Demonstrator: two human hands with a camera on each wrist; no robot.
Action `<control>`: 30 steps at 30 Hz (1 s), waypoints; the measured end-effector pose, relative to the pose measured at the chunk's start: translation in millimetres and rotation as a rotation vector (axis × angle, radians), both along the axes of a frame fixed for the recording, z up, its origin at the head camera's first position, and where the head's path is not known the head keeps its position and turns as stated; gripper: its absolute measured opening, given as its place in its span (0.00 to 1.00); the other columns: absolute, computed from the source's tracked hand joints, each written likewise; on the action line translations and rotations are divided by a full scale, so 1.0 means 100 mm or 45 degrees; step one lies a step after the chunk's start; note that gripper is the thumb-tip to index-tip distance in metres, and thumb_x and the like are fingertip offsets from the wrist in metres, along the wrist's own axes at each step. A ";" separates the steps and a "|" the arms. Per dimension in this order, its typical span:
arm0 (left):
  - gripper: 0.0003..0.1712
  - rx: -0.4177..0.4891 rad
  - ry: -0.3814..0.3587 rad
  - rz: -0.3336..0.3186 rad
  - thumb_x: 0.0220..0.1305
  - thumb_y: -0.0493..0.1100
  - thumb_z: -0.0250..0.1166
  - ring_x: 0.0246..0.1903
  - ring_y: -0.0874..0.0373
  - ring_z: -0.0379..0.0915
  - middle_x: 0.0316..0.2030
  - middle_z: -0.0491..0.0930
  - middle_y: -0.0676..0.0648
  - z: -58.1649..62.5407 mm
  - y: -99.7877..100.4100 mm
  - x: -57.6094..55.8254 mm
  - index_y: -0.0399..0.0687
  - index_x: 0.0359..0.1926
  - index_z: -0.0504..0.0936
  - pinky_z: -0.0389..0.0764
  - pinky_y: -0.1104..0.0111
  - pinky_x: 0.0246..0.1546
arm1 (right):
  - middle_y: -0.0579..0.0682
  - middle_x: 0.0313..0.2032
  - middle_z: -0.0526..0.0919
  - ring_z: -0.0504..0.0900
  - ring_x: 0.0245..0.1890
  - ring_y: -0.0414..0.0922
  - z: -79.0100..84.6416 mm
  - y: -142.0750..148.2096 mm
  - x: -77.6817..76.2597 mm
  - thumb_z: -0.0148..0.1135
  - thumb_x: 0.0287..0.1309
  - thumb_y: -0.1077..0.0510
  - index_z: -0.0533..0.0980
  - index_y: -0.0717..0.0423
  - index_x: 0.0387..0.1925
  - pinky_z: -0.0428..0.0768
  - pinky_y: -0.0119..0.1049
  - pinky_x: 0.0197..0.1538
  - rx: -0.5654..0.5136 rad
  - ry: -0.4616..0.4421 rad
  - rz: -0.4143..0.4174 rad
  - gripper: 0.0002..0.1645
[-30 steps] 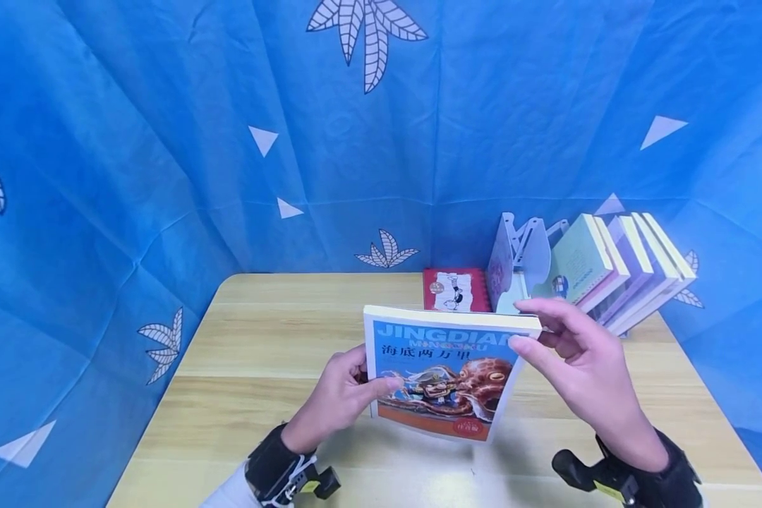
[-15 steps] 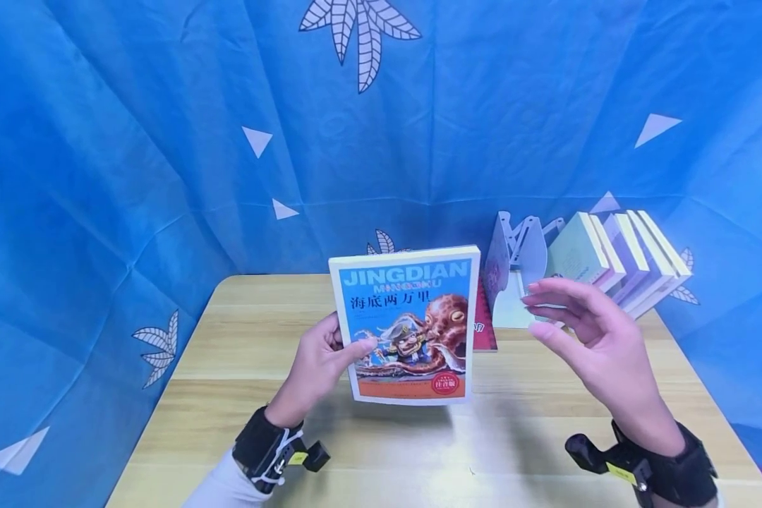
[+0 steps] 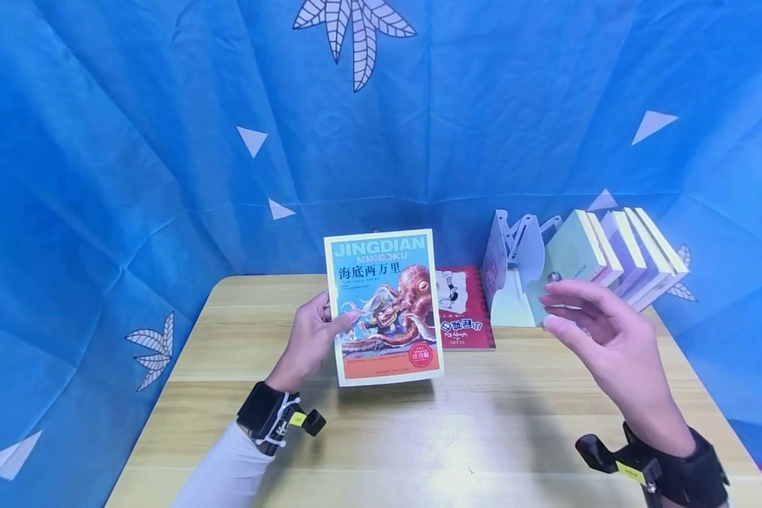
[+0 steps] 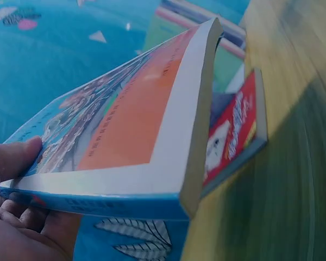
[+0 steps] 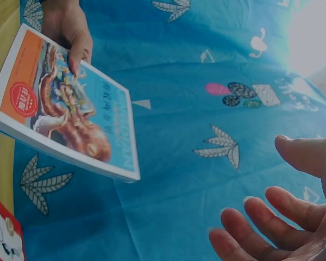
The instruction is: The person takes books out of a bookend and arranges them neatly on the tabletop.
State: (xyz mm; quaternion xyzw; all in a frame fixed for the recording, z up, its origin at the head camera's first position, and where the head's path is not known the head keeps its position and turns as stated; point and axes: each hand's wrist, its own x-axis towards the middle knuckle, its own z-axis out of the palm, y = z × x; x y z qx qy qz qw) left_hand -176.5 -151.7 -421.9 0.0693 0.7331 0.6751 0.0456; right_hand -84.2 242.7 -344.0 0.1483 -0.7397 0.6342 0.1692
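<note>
In the head view my left hand grips the left edge of a paperback book with an octopus cover. The thumb lies on the front and the other fingers go behind it. The book is held up above the table, cover towards me; its spine edge shows in the left wrist view. My right hand hovers to the right with fingers loosely bent and holds nothing; the right wrist view shows its fingers apart from the thumb. Behind the book a red book lies on the table, partly hidden.
A white bookend rack stands at the back right. Several books lean in it, tilted to the right. The wooden table ends at a blue curtain behind and at the sides.
My right hand has let go of the octopus book and moved off to the right. My left hand has carried the book left and away from me, tilting it more upright.
</note>
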 end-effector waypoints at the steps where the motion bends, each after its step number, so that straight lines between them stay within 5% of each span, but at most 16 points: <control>1: 0.27 0.009 -0.017 0.001 0.70 0.38 0.67 0.47 0.55 0.89 0.54 0.88 0.39 -0.03 -0.01 -0.04 0.46 0.69 0.75 0.89 0.63 0.51 | 0.50 0.57 0.85 0.87 0.55 0.38 -0.01 0.01 0.00 0.64 0.61 0.77 0.75 0.70 0.62 0.85 0.24 0.54 -0.002 -0.007 -0.003 0.27; 17: 0.27 -0.094 -0.265 0.048 0.72 0.41 0.65 0.47 0.57 0.88 0.58 0.85 0.40 -0.43 -0.21 -0.72 0.47 0.70 0.74 0.88 0.66 0.51 | 0.44 0.58 0.85 0.85 0.55 0.33 -0.18 0.22 0.02 0.64 0.67 0.69 0.75 0.63 0.65 0.83 0.19 0.54 0.132 -0.164 -0.183 0.26; 30: 0.26 -0.035 -0.458 0.015 0.75 0.39 0.61 0.44 0.57 0.89 0.57 0.86 0.39 -0.74 -0.18 -0.96 0.44 0.71 0.73 0.89 0.64 0.49 | 0.39 0.55 0.86 0.84 0.55 0.28 -0.27 0.53 0.00 0.66 0.67 0.65 0.75 0.60 0.67 0.80 0.15 0.52 0.126 -0.186 -0.400 0.28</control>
